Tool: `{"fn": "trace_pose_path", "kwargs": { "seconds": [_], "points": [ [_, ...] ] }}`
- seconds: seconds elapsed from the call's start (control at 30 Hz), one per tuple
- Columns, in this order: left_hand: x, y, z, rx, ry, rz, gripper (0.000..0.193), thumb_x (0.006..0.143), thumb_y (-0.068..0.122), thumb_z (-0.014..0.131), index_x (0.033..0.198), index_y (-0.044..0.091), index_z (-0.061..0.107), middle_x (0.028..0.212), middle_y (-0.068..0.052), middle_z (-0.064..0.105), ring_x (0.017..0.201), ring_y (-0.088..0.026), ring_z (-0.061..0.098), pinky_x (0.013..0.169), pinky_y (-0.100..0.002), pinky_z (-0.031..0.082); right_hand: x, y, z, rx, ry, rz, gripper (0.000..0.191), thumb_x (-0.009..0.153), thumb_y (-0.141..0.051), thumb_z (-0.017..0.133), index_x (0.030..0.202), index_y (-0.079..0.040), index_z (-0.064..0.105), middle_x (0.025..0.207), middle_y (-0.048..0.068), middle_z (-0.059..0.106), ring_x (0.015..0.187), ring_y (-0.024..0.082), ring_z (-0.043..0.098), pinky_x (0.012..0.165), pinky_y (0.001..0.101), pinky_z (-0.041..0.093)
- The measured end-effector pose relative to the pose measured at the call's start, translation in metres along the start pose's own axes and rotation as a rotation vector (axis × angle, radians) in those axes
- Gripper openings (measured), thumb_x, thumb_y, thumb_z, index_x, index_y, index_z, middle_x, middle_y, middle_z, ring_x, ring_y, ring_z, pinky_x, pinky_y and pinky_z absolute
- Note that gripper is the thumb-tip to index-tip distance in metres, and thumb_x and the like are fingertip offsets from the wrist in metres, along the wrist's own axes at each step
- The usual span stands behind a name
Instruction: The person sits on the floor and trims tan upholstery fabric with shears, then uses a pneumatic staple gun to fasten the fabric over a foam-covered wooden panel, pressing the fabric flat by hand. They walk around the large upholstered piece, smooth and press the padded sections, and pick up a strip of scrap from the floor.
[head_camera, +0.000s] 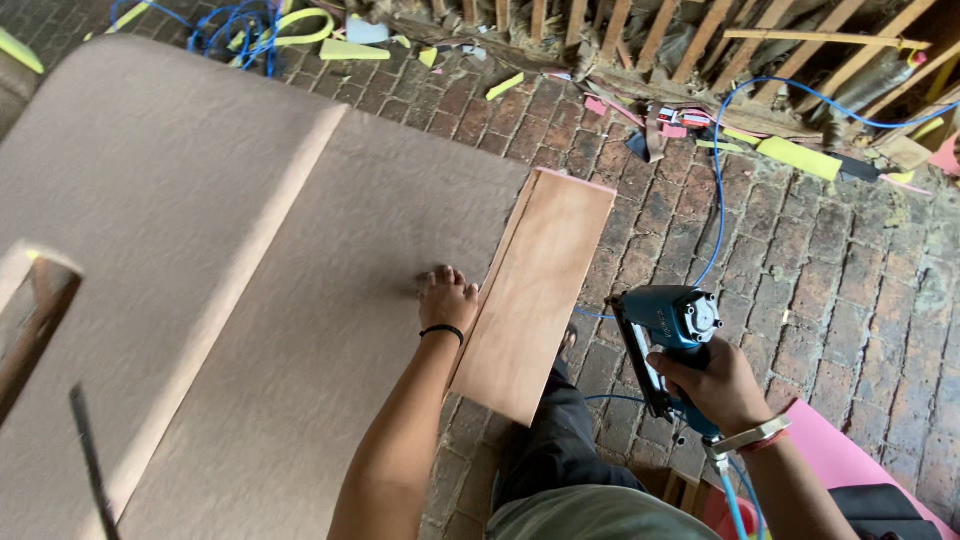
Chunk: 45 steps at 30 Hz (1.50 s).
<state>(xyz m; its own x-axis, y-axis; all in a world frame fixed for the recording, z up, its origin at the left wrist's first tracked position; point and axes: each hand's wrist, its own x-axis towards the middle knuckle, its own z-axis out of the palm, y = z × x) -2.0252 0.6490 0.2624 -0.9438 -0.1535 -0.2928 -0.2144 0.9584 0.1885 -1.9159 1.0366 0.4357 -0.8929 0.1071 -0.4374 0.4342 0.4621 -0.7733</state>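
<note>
Fingers of my left hand (447, 298) press flat, spread open and holding nothing, on the big tan felt-covered panel (230, 280), right at its edge where the thin reddish plywood sheet (535, 290) overlaps it. My right hand (722, 388) has a closed grip around the handle of the blue pneumatic staple gun (668, 340), held off to the side above the red brick floor (800, 270), apart from the plywood's long right edge. Its blue air hose (716, 190) trails across open bricks toward the wooden slat frame (700, 40). A pink foam piece (850, 460) lies beneath my right wrist.
</note>
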Motion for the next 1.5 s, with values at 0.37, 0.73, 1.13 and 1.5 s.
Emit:
{"fn": "trace_pose_path", "kwargs": {
  "seconds": [0.37, 0.73, 1.13, 1.5],
  "points": [
    [0.193, 0.173, 0.0, -0.053, 0.287, -0.028, 0.047, 0.098, 0.044, 0.05, 0.129, 0.012, 0.066, 0.151, -0.009, 0.052, 0.14, -0.039, 0.044, 0.11, -0.067, 0.035, 0.18, -0.005, -0.171, -0.062, 0.127, 0.147, 0.036, 0.079, -0.026, 0.086, 0.078, 0.005, 0.068, 0.061, 0.01, 0.069, 0.053, 0.016, 0.062, 0.05, 0.0344, 0.049],
    [0.265, 0.425, 0.006, -0.62, 0.049, 0.377, 0.06, 0.089, 0.03, 0.071, 0.141, 0.006, 0.054, 0.143, -0.017, 0.06, 0.132, -0.032, 0.059, 0.108, -0.04, 0.048, 0.274, 0.039, -0.39, 0.564, 0.198, 0.026, 0.028, 0.077, -0.005, 0.078, 0.105, -0.002, 0.076, 0.089, 0.002, 0.076, 0.076, 0.01, 0.065, 0.069, 0.0278, 0.053],
    [0.264, 0.788, -0.065, -0.617, -0.074, 0.418, 0.039, 0.087, 0.026, 0.074, 0.125, 0.016, 0.07, 0.117, -0.01, 0.075, 0.106, -0.025, 0.073, 0.09, -0.035, 0.056, 0.411, 0.118, -0.652, 0.419, 0.273, -0.086, 0.029, 0.077, -0.009, 0.081, 0.105, -0.006, 0.077, 0.082, -0.004, 0.072, 0.075, 0.005, 0.061, 0.069, 0.0261, 0.052],
    [0.347, 0.864, -0.031, -0.897, -0.198, 0.181, 0.033, 0.091, 0.026, 0.071, 0.12, 0.011, 0.073, 0.117, -0.009, 0.079, 0.109, -0.018, 0.074, 0.09, -0.031, 0.057, 0.544, 0.129, -0.736, 0.141, 0.128, 0.0, 0.042, 0.073, -0.015, 0.084, 0.113, -0.014, 0.071, 0.077, -0.005, 0.071, 0.073, 0.006, 0.059, 0.071, 0.027, 0.052]
  ]
}}
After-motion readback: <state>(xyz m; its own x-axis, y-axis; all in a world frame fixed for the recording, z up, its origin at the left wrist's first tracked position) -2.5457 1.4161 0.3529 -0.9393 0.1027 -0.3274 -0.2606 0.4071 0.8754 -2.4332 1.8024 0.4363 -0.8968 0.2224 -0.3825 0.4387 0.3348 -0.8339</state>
